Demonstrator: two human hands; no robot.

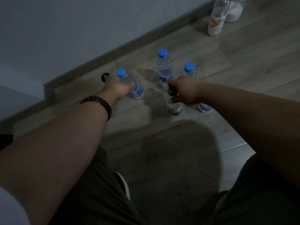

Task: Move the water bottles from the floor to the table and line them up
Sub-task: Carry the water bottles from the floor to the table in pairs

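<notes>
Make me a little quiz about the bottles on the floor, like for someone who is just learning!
1. How many blue caps can you count?
2. True or false: the left hand grips a bottle with a green cap.
3. Which wrist wears the bead bracelet? A) left B) right C) neither

Key
1. Three.
2. False: it grips a blue-capped bottle; the green-capped bottle is in the right hand.
3. A.
</notes>
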